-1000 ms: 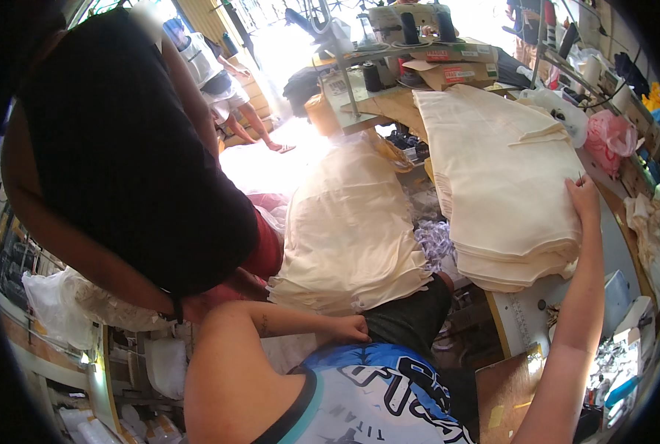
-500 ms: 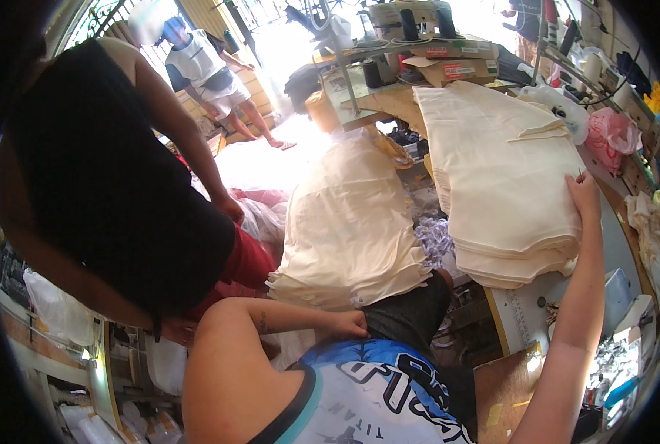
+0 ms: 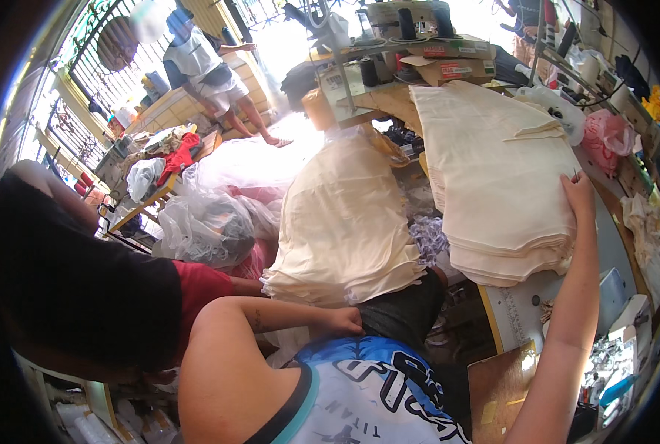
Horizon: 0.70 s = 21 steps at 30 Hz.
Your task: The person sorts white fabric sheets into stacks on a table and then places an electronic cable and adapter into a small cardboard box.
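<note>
My right hand (image 3: 580,194) is at the right edge of a thick stack of cream cloth pieces (image 3: 493,170) on the sewing table. Its fingers are pinched, and a thin dark tip shows above them, too small to name. My left hand (image 3: 343,322), closed in a fist, rests on my lap by the hem of my shirt; nothing sticks out of it. A second pile of cream cloth (image 3: 341,222) lies just beyond it, draped over my dark shorts (image 3: 396,314).
A person in a black top (image 3: 85,281) bends low close on my left. Clear plastic bags (image 3: 211,226) lie past them. Another person (image 3: 204,66) stands at the far left. Cardboard boxes (image 3: 456,70) and thread cones (image 3: 368,72) stand behind the stack; a pink bag (image 3: 610,140) is at right.
The person in the black top has bent down and moved left, uncovering the plastic bags and a cluttered table. Both my hands stay almost where they were.
</note>
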Each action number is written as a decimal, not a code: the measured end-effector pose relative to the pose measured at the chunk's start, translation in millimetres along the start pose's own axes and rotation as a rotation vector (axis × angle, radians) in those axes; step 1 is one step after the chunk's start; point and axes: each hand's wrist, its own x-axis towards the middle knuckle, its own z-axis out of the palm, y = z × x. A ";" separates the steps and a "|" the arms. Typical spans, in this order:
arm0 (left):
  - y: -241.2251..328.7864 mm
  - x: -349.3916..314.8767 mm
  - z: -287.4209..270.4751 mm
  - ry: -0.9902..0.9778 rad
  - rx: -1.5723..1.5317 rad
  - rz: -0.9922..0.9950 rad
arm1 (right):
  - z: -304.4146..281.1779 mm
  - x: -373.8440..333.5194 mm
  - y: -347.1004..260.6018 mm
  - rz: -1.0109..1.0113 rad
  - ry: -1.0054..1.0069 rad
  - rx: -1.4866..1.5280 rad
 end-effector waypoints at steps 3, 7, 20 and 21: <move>1.4 -0.8 -1.1 -0.012 0.019 0.027 | -1.6 -1.7 -4.6 0.022 -0.010 -0.004; 9.1 -2.3 -1.0 -0.009 -0.013 0.004 | -0.6 0.1 2.2 0.015 -0.006 -0.008; 38.7 -4.1 -2.0 0.018 -0.027 -0.099 | -3.8 -5.3 -7.0 0.013 0.010 -0.010; 45.6 -5.6 -2.2 0.028 -0.003 -0.132 | -4.2 -5.0 -6.5 0.023 -0.001 -0.017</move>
